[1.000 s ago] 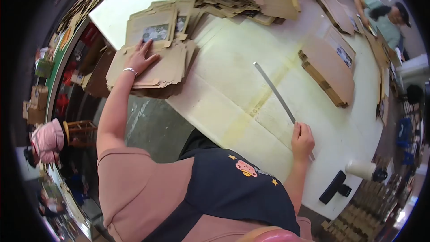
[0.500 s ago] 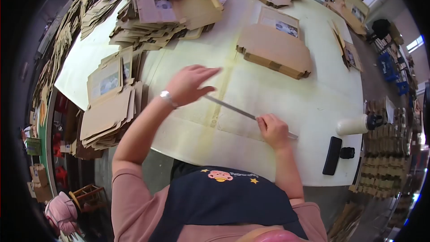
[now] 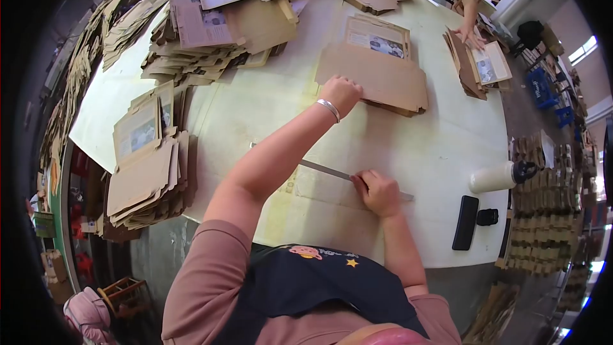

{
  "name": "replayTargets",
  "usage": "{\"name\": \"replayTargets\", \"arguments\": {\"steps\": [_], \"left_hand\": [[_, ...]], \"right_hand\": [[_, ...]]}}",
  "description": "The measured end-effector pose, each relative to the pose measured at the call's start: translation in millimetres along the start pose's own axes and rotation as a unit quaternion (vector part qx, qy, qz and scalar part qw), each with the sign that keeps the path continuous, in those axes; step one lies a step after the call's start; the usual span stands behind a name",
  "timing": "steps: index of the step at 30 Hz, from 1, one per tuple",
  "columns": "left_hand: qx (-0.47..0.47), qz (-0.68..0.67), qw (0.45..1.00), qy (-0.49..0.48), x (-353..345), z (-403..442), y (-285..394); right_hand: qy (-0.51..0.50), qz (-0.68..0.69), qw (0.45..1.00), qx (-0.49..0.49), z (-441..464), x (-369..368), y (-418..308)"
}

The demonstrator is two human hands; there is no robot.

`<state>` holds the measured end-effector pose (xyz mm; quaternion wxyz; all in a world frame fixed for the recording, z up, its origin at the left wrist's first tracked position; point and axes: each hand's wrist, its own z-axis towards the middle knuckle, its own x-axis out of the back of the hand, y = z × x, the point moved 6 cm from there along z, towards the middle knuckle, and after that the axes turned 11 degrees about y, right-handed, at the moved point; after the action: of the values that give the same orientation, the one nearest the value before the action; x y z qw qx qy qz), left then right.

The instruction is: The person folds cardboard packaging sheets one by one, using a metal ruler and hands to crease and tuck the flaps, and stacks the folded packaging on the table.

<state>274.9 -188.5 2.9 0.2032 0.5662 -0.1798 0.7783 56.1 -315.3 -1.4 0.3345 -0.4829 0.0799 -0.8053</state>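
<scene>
My left hand (image 3: 345, 94), with a silver bracelet at the wrist, is closed on the near left edge of the top flat cardboard box (image 3: 383, 75). This box lies on a stack in the middle of the table, and its far flap carries a printed picture. Lower down, my right hand (image 3: 379, 193) has its fingers round a long, thin metal ruler (image 3: 329, 170), pressed flat against the tabletop. Part of the ruler's left half is hidden under my left forearm.
Folded cardboard stacks (image 3: 143, 176) stand at the left, with a larger pile (image 3: 211, 38) behind. On the right of the white table (image 3: 440, 153) are a white bottle (image 3: 491, 179), a black phone (image 3: 465, 222) and a small black case (image 3: 488, 217). A co-worker's hand (image 3: 469, 37) touches cardboard at far right.
My left hand has moved from above the ruler's left end, forward and right to the cardboard stack, and closed on its edge. My right hand stays on the ruler. The co-worker's hand has reached the right-hand cardboard.
</scene>
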Motion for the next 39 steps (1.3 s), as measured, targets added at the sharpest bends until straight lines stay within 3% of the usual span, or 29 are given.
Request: {"name": "replayTargets", "arguments": {"steps": [4, 6, 8, 11, 13, 16, 18, 21, 22, 25, 27, 28, 30, 32, 34, 39], "left_hand": [[0.033, -0.026, 0.999, -0.019, 48, -25, 0], [0.043, -0.125, 0.977, 0.169, 88, -46, -14], [0.036, -0.116, 0.951, 0.284, 129, -77, -23], [0.036, -0.063, 0.946, 0.316, 186, -136, -31], [0.046, -0.051, 0.949, 0.308, 199, -182, -34], [0.002, -0.017, 0.967, 0.254, 199, -251, -28], [-0.059, -0.024, 0.985, 0.159, 175, -293, -17], [-0.034, -0.085, 0.996, 0.016, 144, -335, -15], [-0.027, -0.087, 0.996, 0.014, 145, -338, -16], [0.04, -0.249, 0.964, -0.084, 125, -337, -28], [0.048, -0.267, 0.963, -0.005, 108, -320, -37], [0.056, -0.198, 0.978, 0.044, 99, -312, -40], [0.078, -0.181, 0.979, 0.044, 81, -298, -45], [0.039, -0.078, 0.995, 0.039, 65, -288, -46], [0.033, -0.101, 0.994, 0.023, 57, -284, -50], [0.015, -0.115, 0.993, 0.017, 54, -279, -53]], "right_hand": [[0.005, 0.028, 1.0, -0.004, 4, 3, -2], [0.001, 0.034, 0.999, -0.015, 3, 2, -1], [-0.004, 0.04, 0.999, -0.025, 1, 0, -2], [0.018, -0.046, 0.997, -0.058, 1, 3, 1], [0.05, -0.162, 0.981, -0.094, -3, 7, 8], [0.055, -0.205, 0.967, -0.143, -7, 9, 26], [0.055, -0.191, 0.968, -0.154, -8, 8, 29], [0.049, -0.182, 0.967, -0.171, -6, 9, 28], [0.04, -0.183, 0.966, -0.176, -4, 8, 28], [0.035, -0.169, 0.97, -0.173, -3, 10, 32], [0.054, -0.136, 0.978, -0.148, -4, 20, 30], [0.046, -0.137, 0.979, -0.144, -4, 28, 27], [0.023, -0.064, 0.988, -0.142, -7, 49, 18], [0.014, -0.054, 0.993, -0.104, -12, 74, 12], [-0.064, -0.05, 0.989, -0.124, -22, 96, 21], [-0.144, -0.128, 0.968, -0.161, -34, 152, 69]]}}
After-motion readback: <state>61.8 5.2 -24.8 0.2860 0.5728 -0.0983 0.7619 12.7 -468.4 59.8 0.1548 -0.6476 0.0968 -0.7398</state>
